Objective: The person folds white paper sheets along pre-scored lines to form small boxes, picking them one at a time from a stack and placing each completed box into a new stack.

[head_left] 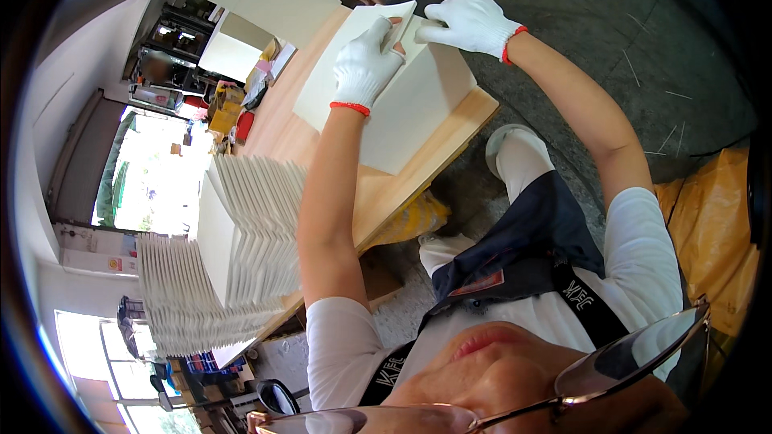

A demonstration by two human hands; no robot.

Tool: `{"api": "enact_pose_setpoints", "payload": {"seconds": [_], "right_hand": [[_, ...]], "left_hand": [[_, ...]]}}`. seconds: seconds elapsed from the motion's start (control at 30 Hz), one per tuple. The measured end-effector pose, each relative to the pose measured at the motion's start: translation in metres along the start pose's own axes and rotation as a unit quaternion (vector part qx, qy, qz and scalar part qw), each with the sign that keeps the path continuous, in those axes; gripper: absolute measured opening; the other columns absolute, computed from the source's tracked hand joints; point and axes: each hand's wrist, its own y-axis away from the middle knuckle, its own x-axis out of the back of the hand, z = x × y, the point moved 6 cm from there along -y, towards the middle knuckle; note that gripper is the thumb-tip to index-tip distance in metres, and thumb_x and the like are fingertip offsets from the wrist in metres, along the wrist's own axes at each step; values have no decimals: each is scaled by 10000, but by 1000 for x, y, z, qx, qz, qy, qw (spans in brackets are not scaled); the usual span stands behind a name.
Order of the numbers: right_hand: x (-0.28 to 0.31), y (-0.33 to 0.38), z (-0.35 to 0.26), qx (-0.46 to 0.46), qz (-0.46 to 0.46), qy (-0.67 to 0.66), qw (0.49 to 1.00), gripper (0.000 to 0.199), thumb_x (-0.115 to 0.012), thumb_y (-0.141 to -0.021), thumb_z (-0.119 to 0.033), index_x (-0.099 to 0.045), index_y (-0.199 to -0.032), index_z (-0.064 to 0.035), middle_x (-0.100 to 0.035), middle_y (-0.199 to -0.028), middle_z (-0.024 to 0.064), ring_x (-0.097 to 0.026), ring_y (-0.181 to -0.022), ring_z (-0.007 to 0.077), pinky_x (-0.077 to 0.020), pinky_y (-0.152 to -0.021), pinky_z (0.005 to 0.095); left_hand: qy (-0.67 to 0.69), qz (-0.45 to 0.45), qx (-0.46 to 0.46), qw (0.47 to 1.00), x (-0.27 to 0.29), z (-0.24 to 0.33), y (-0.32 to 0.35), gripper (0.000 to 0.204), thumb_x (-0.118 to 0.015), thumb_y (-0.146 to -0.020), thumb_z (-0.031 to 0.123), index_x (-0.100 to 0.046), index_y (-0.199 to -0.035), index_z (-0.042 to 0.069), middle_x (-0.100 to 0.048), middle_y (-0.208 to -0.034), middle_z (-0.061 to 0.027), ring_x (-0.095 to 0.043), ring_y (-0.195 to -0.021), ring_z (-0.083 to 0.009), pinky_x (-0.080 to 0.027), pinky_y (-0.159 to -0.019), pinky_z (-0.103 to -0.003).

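I saw white stacks (261, 241) at far left, then the wooden table (273, 128). The left glove (368, 64) lay on white boards (426, 100) along the table's right edge, the right glove (473, 24) at their upper corner; whether either gripped, I couldn't tell.

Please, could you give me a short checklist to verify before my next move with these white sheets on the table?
1. White gloves worn on left hand and right hand: ok.
2. Left fingertips covered: not ok, bare skin shows at the glove's end.
3. Left hand at the white sheets: ok, it lies over their upper part.
4. Right hand's grip firm: cannot tell; it is at the far corner, its contact unclear.
5. Sheets resting on the wooden table: ok, near its edge.
6. White stacks apart from both hands: ok.
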Motion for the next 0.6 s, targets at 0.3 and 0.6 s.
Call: {"api": "enact_pose_setpoints", "payload": {"seconds": [0.3,0.6], "right_hand": [[-3,-23,-5,13,66,-134,989,406,-388,-993,-479,-632,-1030,-156,-624,-828,144,-610,-790,335,-460,-687,444],[-15,-11,-6,-55,122,-192,972,345,-347,-995,-401,-600,-1103,-192,-649,-1013,72,-634,-881,318,-505,-765,443]], "left_hand": [[23,-38,45,998,-2,-2,-2,387,-626,-854,279,-615,-1235,216,-692,-1070,-139,-650,-1004,-320,-501,-861,-381],[263,-88,84,957,-2,0,8,426,-687,-854,192,-604,-1264,116,-687,-1050,-92,-632,-868,-165,-502,-795,-296]]}}
